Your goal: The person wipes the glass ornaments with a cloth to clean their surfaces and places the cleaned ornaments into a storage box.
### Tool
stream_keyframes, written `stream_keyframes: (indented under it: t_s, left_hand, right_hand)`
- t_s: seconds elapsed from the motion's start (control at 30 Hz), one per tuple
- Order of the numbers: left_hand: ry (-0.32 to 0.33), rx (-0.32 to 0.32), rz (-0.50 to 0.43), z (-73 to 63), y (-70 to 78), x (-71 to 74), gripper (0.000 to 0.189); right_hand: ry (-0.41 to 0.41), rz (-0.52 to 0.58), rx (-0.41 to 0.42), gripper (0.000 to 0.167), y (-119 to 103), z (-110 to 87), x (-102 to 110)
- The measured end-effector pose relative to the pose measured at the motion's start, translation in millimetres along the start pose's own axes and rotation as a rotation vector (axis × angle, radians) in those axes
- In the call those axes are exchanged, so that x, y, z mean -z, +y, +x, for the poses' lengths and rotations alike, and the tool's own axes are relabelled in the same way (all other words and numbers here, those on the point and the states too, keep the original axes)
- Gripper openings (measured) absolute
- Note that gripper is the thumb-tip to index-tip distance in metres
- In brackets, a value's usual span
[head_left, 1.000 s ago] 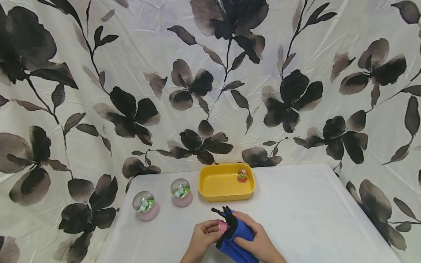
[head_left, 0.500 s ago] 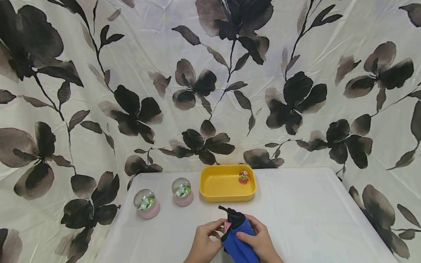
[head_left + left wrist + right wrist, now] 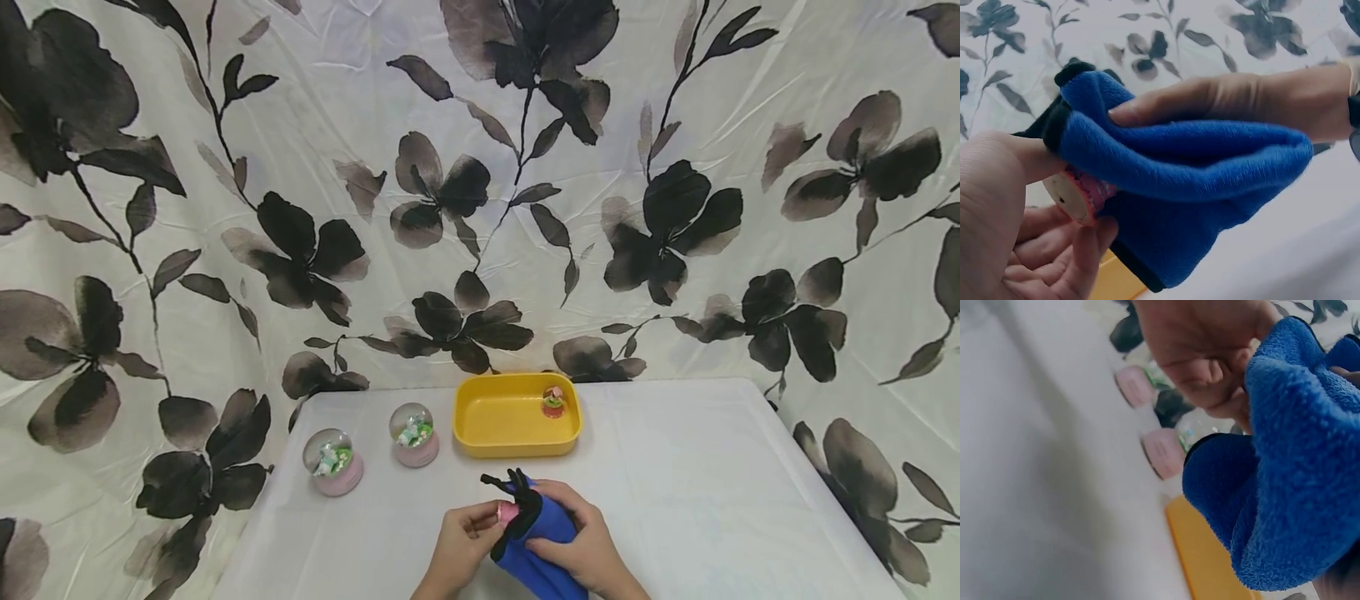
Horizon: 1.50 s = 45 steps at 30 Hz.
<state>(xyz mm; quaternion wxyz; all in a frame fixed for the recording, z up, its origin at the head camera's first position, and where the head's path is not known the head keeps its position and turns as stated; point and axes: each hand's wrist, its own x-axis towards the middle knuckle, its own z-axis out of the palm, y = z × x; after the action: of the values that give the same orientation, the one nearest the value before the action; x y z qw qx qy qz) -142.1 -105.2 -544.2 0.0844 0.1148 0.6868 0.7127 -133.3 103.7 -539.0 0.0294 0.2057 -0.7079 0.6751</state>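
"Head view, and a floral sheet [image 3: 480,125] fills the whole back, dark blooms on white!"

"In front of it?"

"White desk [image 3: 712,500], with a yellow tray [image 3: 498,417] at the far edge. Nearer us, the blue cloth [image 3: 551,518], black-edged, bunched up over the near side of the desk."

"Who's got it?"

"Right hand [image 3: 592,546], curled round it, thumb on the near face. Left hand [image 3: 459,542] is nearly closed as well, thumb and fingers pinching a pink piece [image 3: 506,512]!"

"Left of the tray?"

"Two clear domes on pink bases: one snow globe [image 3: 414,436] just beside the tray, a second globe [image 3: 333,462] farther left, the pair apart."

"And that pink piece?"

"Between the hands, tipped over! Left wrist view catches its pale round end facing out; the other end goes out of sight at the cloth, so how far it's wrapped, I can't tell."

"Smallest of all?"

"Little ornament [image 3: 553,402], reddish at the bottom, inside the tray's right end."
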Motion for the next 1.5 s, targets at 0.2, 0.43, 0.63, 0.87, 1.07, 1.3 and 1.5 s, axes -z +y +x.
stream_keyframes:
  t_s: [0.2, 0.43, 0.63, 0.87, 1.07, 1.3, 1.5]
  left_hand:
    - [-0.089, 0.177, -0.171, -3.7, 0.2, 2.9, 0.04]
    - [-0.046, 0.035, 0.002, -7.5, 5.8, 0.9, 0.041]
    - [-0.008, -0.108, 0.204, -7.4, 16.9, 2.0, 0.045]
    - [-0.161, -0.43, 0.522, -4.8, 27.3, 13.5, 0.044]
    - [-0.247, -0.588, 0.554, -0.9, 33.6, 21.5, 0.043]
    - [-0.093, -0.619, 0.195, -1.0, 14.4, 10.4, 0.045]
    - [0.124, -0.429, 0.032, -6.1, 9.0, -7.7, 0.045]
  right_hand:
    - [-0.058, -0.119, 0.175, 0.054, 4, -2.4, 3]
    - [-0.057, -0.018, 0.155, 0.055, 7, -3.2, 4]
    - [-0.029, 0.066, 0.002, 0.056, 10, -4.6, 5]
    - [-0.107, 0.263, -0.214, 0.054, 13, -5.4, 6]
    - [-0.218, 0.489, -0.274, 0.052, 11, -3.7, 11]
    - [-0.193, 0.612, -0.244, 0.051, -2, -3.9, 9]
    - [-0.039, 0.574, -0.171, 0.049, -7, -5.6, -1]
